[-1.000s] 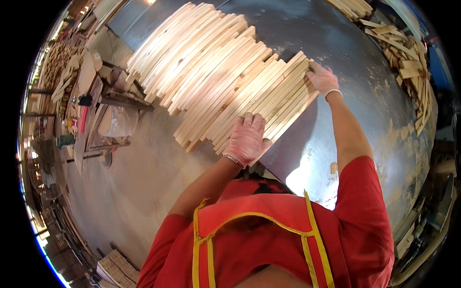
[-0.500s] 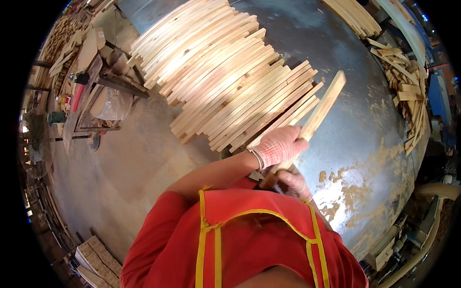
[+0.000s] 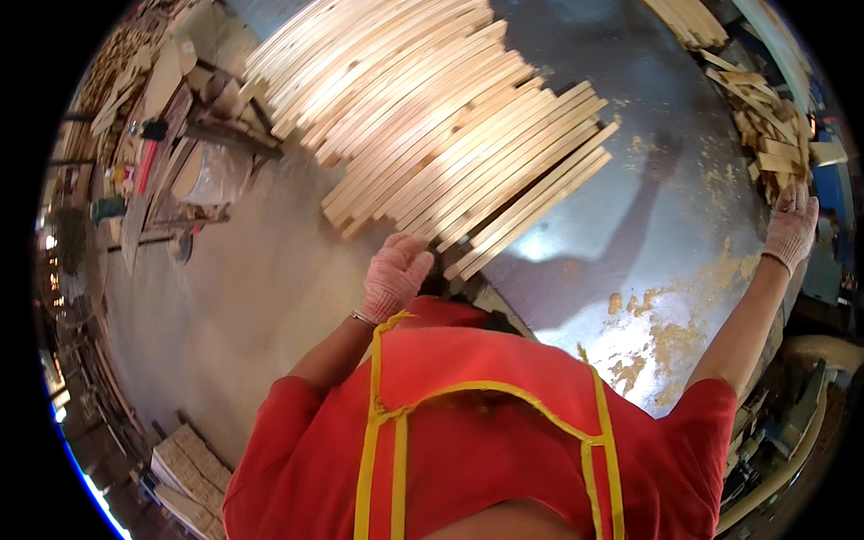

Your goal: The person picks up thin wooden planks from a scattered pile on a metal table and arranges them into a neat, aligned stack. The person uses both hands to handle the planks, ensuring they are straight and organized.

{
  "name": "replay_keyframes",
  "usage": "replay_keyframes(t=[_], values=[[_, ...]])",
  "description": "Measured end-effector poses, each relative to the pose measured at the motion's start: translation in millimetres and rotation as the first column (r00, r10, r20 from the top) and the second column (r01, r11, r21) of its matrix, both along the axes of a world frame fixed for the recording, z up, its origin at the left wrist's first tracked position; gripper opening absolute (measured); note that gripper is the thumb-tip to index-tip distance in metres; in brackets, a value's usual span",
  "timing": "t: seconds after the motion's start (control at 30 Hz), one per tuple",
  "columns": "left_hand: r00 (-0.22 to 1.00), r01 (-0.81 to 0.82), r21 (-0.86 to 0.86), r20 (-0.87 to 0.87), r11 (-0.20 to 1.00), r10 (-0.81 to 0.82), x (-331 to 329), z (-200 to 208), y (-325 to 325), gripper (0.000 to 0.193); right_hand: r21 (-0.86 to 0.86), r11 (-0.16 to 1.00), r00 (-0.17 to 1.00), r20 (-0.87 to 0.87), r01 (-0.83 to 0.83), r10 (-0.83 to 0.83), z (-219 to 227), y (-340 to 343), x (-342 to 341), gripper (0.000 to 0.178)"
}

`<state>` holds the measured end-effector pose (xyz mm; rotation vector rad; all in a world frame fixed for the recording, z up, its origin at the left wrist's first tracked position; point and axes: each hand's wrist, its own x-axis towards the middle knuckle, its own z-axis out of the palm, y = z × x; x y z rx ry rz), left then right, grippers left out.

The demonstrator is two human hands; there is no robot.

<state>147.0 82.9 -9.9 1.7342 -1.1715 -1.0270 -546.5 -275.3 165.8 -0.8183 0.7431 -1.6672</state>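
My left hand [image 3: 396, 277], in a pale pinkish knit glove, hovers by the near ends of the wooden strips [image 3: 468, 144]. Its fingers are loosely bent, thumb apart, with nothing seen in them. The strips lie side by side in a broad slanting row; two at the near right [image 3: 540, 211] are set off by a dark gap. Far to the right reaches my gloved right hand [image 3: 792, 225], fingers stretched out, beside a heap of wood offcuts [image 3: 769, 148]. Just beyond its fingertips is a short pale wood piece [image 3: 828, 153]; whether it rests on anything I cannot tell.
A cluttered workbench [image 3: 171, 162] with a red-handled tool stands at the left. Stacked boards [image 3: 688, 22] lie at the far right. A bundle of wood [image 3: 189, 472] sits at the lower left, and a ribbed hose [image 3: 792, 468] at the lower right. Sawdust patches [image 3: 675, 360] mark the floor.
The wooden strip held in both hands has left them. My right hand has swung far right to the offcut heap, while my left hand has moved left, away from it.
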Motion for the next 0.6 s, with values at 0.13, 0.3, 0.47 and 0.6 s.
replay_keyframes(t=[0.13, 0.3, 0.47, 0.6], values=[[0.948, -0.301, 0.303, -0.010, 0.904, 0.319, 29, -26, 53, 0.028, 0.360, 0.933, 0.912, -0.375, -0.022, 0.166, -73, 77, 233, 0.036], [0.649, -0.256, 0.556, -0.507, 0.791, 0.567, 23, -34, 31, 0.042, 0.709, 0.694, 0.835, -0.303, -0.125, 0.460, -164, 192, 373, 0.035], [0.322, -0.156, 0.435, -0.826, 0.887, 0.462, 17, -82, 10, 0.041, 0.752, 0.608, 0.733, -0.260, -0.255, 0.628, -179, 207, 429, 0.058], [0.654, -0.216, 0.491, -0.569, 0.844, 0.499, 15, 11, -1, 0.045, 0.771, 0.618, 0.754, -0.311, -0.156, 0.578, -181, 206, 433, 0.062]])
